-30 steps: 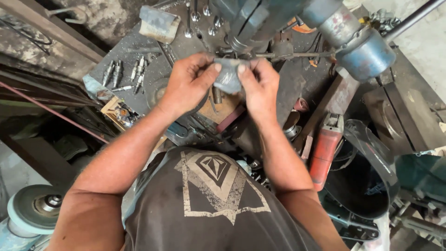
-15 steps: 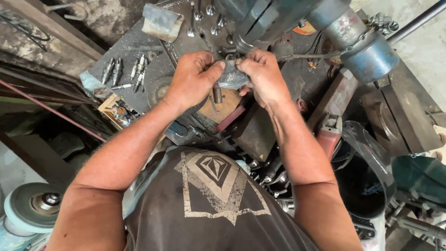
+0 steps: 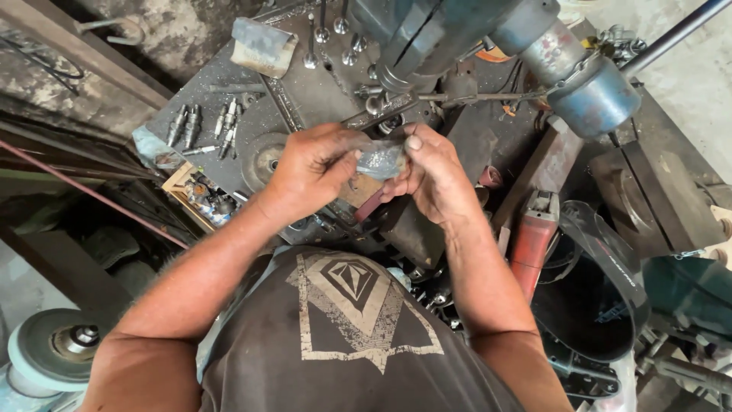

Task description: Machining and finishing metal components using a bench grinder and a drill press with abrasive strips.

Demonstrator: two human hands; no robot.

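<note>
We hold a small grey metal piece (image 3: pixel 381 159) pinched between both hands, left hand (image 3: pixel 313 172) and right hand (image 3: pixel 431 172) closed on its ends, above the cluttered surface (image 3: pixel 229 145) under the drill head (image 3: pixel 427 38); likely stiff, light, rough-edged; best gripped at edges.

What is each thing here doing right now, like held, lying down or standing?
left hand: closed, pinching the small metal piece.
right hand: closed on the same piece from the other side.
small metal piece: held up between both hands, above the bench.
red angle grinder: lying on its side, untouched.
spark plugs: lying loose in a row on the bench.
grinding wheel: mounted, unused.
</note>
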